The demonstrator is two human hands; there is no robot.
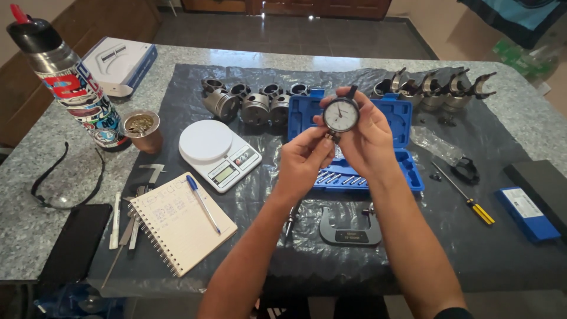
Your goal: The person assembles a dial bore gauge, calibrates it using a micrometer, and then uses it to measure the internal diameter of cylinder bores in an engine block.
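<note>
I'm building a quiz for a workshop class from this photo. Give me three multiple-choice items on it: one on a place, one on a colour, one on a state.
1. Where does the pen lie?
A. on the spiral notebook
B. on the kitchen scale
C. in the blue case

2. What colour is the open tool case behind the hands?
A. red
B. blue
C. grey

3. How is the dial gauge right now?
A. lying on the plastic sheet
B. packed in its case
C. held up by both hands

Answers:
1 A, the pen rests across the notebook page.
2 B, its lid and tray are blue.
3 C, the right hand wraps it from behind while the left hand pinches its lower stem.
</note>
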